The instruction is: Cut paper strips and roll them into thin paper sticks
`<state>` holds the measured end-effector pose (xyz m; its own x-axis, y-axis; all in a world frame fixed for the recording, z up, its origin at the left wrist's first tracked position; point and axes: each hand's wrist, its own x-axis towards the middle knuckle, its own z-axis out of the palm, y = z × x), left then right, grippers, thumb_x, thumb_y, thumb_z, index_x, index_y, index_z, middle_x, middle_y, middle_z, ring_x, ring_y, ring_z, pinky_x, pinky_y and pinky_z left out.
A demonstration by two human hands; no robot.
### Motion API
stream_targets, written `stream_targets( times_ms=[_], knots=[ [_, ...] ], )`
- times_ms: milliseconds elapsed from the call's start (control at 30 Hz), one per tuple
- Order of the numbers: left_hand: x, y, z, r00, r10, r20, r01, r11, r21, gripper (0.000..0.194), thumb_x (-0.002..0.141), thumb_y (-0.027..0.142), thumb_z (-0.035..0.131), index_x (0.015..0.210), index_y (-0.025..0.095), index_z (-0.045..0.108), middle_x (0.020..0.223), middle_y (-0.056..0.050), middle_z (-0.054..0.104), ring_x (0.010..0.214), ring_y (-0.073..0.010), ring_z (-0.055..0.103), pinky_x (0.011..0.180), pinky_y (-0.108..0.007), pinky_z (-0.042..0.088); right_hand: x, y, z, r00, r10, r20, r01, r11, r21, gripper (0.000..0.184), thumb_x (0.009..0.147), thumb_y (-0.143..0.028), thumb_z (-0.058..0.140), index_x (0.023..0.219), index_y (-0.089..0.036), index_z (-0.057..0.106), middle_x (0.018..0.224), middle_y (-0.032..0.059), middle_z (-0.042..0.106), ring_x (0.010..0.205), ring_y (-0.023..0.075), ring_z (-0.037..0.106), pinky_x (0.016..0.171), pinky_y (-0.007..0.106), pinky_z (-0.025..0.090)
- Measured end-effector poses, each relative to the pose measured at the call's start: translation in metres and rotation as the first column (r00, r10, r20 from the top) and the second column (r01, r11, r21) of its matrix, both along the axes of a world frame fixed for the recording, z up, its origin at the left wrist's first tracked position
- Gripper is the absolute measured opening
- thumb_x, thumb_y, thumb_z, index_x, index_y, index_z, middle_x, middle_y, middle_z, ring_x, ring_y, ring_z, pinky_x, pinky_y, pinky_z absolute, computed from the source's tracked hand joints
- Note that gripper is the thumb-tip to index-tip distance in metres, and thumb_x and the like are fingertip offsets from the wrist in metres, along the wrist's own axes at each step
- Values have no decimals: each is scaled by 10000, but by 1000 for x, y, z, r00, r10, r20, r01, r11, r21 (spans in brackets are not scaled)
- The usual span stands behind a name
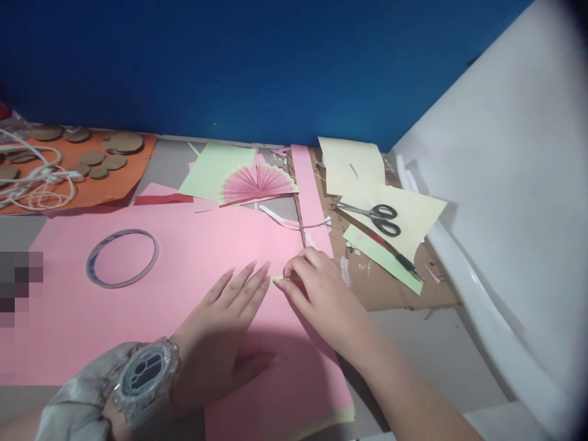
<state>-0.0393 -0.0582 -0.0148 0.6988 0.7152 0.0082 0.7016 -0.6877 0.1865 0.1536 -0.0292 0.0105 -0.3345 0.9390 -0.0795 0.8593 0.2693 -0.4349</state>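
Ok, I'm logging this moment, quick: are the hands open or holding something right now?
Left hand: open, palm down on the pink paper.
Right hand: closed, apparently pinching a narrow pale strip.

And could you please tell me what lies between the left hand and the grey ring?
Only bare pink paper lies between the left hand and the grey ring, as the head view shows.

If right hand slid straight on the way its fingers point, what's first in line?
Likely the left hand, at its fingertips, just ahead of the right hand over the pink paper; relative height is unclear.
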Motion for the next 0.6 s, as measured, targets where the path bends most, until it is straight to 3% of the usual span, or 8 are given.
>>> stream_targets(
  times_ms=[600],
  knots=[
    [0, 1, 1, 1000, 2, 2, -2, 1000, 9, 850, 801, 656, 330, 1411, 76, 211, 1500, -100, 126, 1374, -275, 127, 1102, -425, 118, 8, 4, 1, 995, -76, 70, 73, 996, 42, 154, 875, -283, 510, 752, -193, 490, 865, 19, 497, 855, 207, 500, 738, 355, 343]
  ],
)
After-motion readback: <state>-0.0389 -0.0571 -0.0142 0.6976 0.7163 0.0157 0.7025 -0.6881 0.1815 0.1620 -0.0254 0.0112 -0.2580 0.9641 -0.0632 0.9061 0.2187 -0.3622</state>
